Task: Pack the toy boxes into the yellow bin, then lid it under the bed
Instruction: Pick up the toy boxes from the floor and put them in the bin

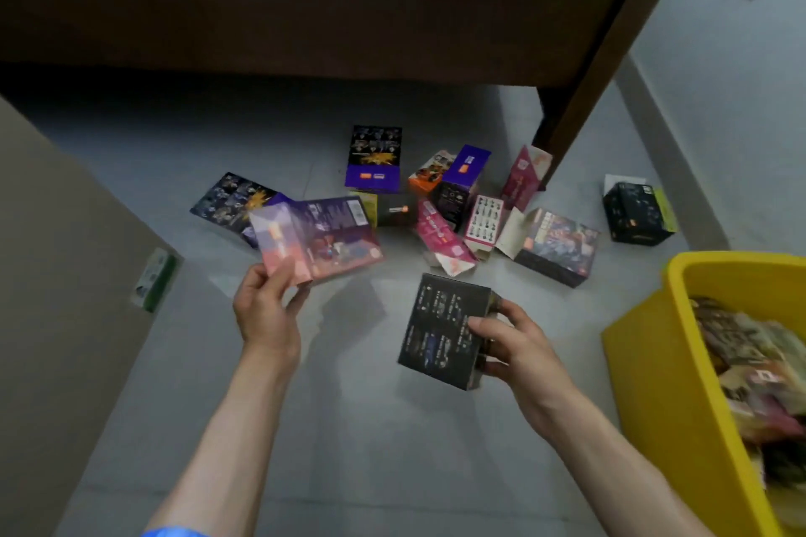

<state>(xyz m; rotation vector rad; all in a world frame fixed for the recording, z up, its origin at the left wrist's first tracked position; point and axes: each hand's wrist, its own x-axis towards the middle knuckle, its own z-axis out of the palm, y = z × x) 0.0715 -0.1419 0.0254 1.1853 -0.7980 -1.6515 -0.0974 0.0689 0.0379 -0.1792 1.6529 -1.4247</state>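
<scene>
Both arms reach out over the pale floor [349, 449], each hand carrying something. The right hand [510, 344] has its fingers and thumb wrapped round the end of a black box [445, 336], held clear of the floor. The left hand [266, 310] pinches the lower corner of a pink and purple box [318, 240] between thumb and fingers; that one is blurred.

The yellow bin [645, 362] sits at the right, near the black box, already holding a jumble of packed boxes. So this looks like the middle of the packing: two boxes lifted, not yet dropped in. The next move probably calls for swinging both to the right, over the bin's rim, and letting go where there is room.

Farther off, a scatter of toy boxes [440, 196] lies on the floor, some upright, some tipped, with one dark box [636, 209] apart to the right. Behind them stands the bed [305, 13], its leg [580, 100] just beside the heap. A big cardboard carton [56, 275] crowds the left. No lid is in sight.
</scene>
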